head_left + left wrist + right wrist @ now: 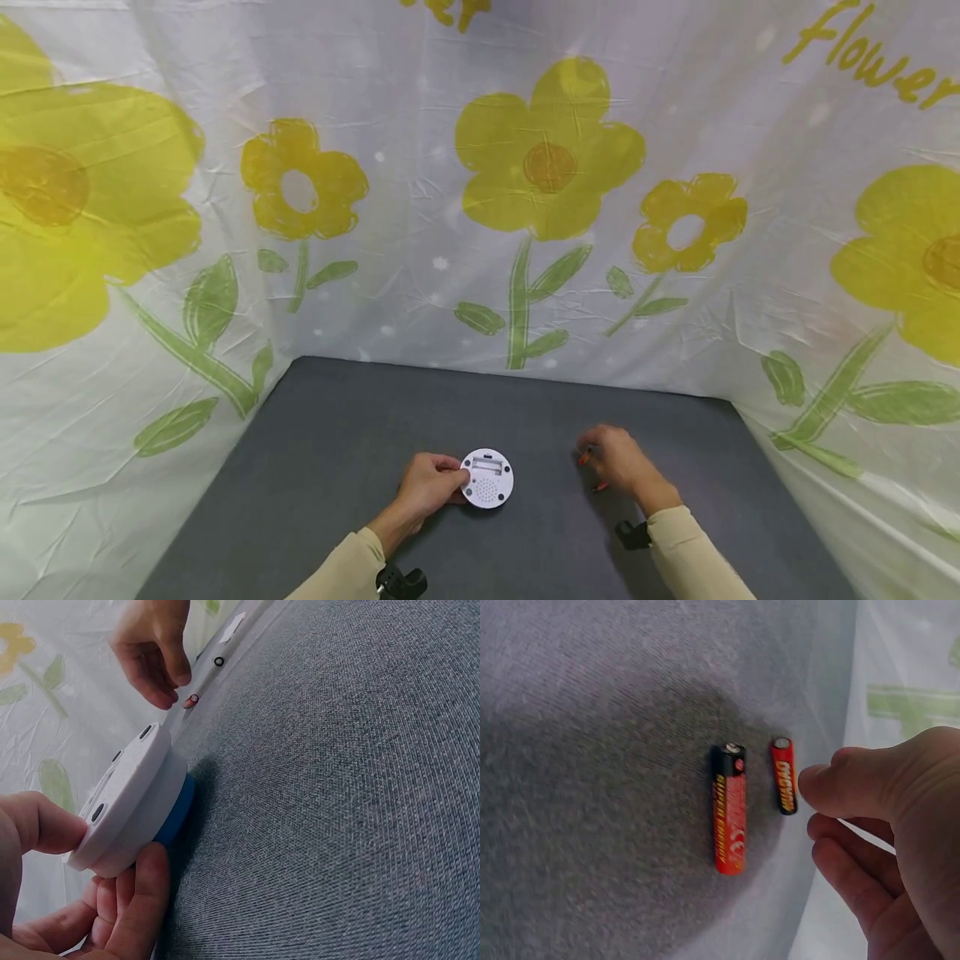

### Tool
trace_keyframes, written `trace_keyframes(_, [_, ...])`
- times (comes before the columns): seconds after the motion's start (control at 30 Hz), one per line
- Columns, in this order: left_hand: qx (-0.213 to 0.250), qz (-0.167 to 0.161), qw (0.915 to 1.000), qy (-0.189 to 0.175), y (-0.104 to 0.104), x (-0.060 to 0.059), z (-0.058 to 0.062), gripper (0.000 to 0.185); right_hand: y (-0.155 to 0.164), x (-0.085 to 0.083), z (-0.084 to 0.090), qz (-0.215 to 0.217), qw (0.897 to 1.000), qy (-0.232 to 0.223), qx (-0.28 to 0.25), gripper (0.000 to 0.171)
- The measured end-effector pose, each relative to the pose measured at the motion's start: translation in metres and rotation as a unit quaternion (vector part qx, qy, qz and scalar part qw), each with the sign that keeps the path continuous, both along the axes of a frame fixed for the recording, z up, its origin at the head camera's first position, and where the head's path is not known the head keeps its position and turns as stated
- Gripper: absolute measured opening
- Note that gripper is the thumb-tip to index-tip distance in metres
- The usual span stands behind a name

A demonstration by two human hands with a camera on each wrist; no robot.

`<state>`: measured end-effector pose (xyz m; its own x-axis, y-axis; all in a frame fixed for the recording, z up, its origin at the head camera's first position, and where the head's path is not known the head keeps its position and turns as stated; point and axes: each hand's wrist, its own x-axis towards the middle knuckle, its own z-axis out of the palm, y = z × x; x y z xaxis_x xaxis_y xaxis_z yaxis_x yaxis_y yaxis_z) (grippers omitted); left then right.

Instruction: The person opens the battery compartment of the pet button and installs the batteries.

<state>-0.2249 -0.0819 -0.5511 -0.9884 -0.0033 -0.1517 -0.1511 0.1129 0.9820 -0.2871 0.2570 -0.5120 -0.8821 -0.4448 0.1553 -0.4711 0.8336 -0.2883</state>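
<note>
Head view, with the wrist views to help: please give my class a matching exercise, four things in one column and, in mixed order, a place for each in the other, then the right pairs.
Things
1. Round white device with a blue part
2. Two red-and-black cylindrical batteries
3. White sheet with yellow flowers
4. Dark grey fabric surface

Places
A. Rising behind and at both sides
B. Gripped by the left hand
C. Spread flat beneath both hands
D. Lying close to the right hand

Pairs: 1-B, 2-D, 3-A, 4-C
</note>
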Motion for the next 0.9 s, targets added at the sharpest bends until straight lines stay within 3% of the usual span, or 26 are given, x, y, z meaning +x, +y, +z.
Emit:
trace_keyframes(0.43, [0.011, 0.001, 0.9999, -0.002, 0.000, 0.001, -0.001, 0.025, -0.004, 0.005, -0.012, -0.014, 1.000, -0.009, -0.008, 0.015])
trace_keyframes(0.9, [0.015, 0.011, 0.9998, -0.002, 0.001, 0.001, 0.001, 0.027, -0.005, 0.004, -0.021, -0.005, 0.998, 0.052, -0.015, 0.018])
